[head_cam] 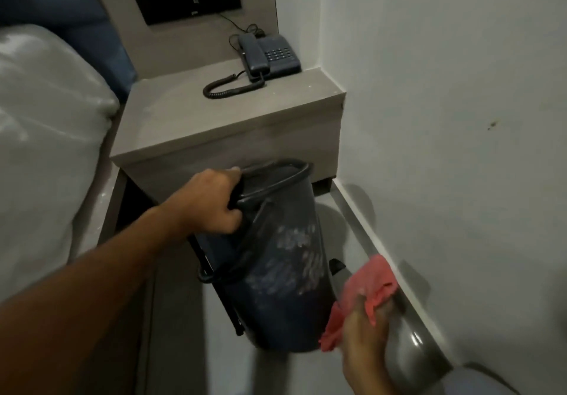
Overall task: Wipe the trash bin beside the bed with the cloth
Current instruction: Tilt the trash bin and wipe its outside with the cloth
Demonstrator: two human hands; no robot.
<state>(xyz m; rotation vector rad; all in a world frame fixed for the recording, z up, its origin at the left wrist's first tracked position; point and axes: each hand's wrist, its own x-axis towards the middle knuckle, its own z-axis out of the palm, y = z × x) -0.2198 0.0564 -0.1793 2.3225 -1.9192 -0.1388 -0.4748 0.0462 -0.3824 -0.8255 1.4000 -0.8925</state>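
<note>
A dark blue-grey trash bin (285, 272) hangs tilted above the floor in front of the nightstand, its open top pointing away from me. My left hand (211, 204) grips its rim and lid frame at the upper left. Pale smeared marks show on the bin's side. My right hand (365, 330) holds a pink-red cloth (368, 287) bunched in its fingers, just right of the bin's lower end. I cannot tell whether the cloth touches the bin.
A grey nightstand (196, 124) carries a dark corded telephone (267, 54). The bed with white bedding (43, 149) fills the left side. A white wall (460, 118) with a grey skirting (399, 284) closes the right. Grey floor lies below.
</note>
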